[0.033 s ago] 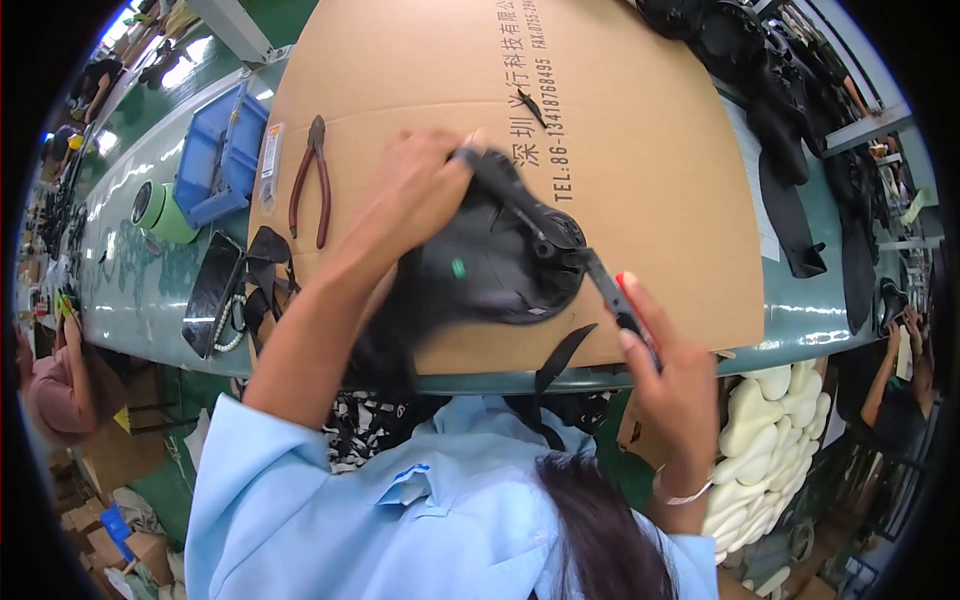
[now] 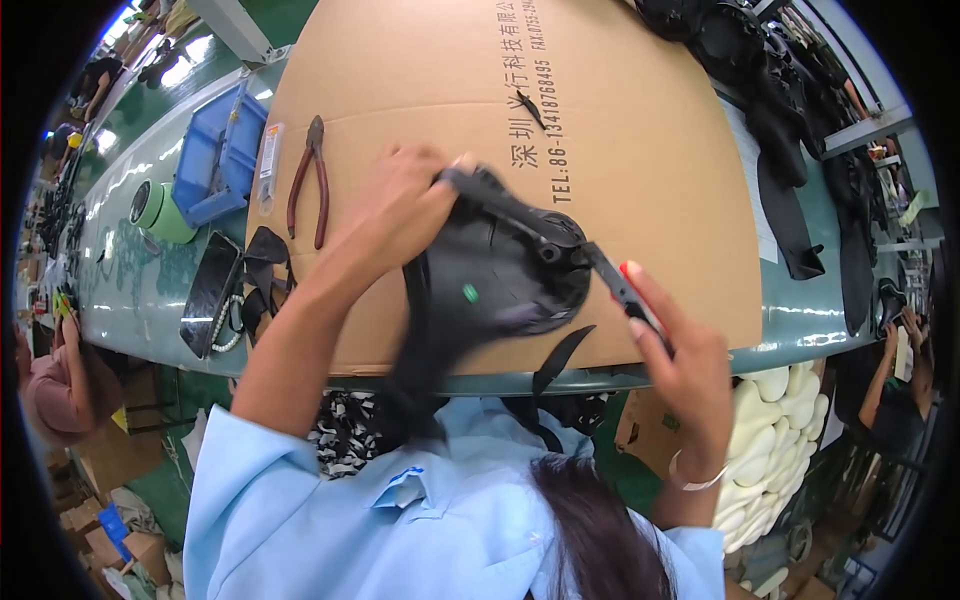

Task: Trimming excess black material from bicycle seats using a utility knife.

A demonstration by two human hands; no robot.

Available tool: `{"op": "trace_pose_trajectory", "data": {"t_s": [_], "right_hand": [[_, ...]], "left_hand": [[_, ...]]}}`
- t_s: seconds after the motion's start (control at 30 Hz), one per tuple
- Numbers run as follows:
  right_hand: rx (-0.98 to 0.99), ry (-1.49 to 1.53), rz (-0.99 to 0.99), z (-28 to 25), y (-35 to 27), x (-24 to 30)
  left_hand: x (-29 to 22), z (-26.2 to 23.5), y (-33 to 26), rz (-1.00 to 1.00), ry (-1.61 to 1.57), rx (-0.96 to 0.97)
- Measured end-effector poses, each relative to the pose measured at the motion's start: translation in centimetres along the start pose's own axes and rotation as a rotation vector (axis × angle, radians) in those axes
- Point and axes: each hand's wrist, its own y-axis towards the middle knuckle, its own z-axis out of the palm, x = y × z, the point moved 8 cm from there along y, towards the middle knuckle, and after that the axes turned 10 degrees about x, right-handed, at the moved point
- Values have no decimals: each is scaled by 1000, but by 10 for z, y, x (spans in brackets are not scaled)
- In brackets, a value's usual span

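Note:
My left hand (image 2: pixel 400 205) is closed around the upper edge of a black moulded piece (image 2: pixel 455 265), which has a rounded, hollow end and a long tail blurred toward my body. A small green mark shows on its inner face. In my right hand (image 2: pixel 690 375) is a utility knife (image 2: pixel 624 294) with a red slider. Its tip meets or nearly touches the right rim of the moulded piece; I cannot tell which. Just below lies a curved black trimming (image 2: pixel 563 358), hanging over the table edge.
A cardboard sheet (image 2: pixel 660 200) covers the table, with pliers (image 2: pixel 310 185) and a small black scrap (image 2: pixel 532 110) on it. At left stand a blue bin (image 2: pixel 215 155), a green container (image 2: pixel 158 208) and a phone (image 2: pixel 210 295). Black moulded parts (image 2: pixel 775 125) are piled at right; cream pieces (image 2: pixel 765 450) lie below.
My left hand has shifted slightly left and down, and the tail of the moulded piece has swung. My right hand with the utility knife has moved a little right and down.

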Motion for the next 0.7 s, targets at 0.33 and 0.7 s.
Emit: {"op": "trace_pose_trajectory", "data": {"t_s": [0.33,0.7], "right_hand": [[328,-229,-161,3,4,45],[125,23,378,42,-89,28]], "left_hand": [[-22,42,-1,303,-1209,500],[-59,-66,-26,530,-1505,-287]]}}
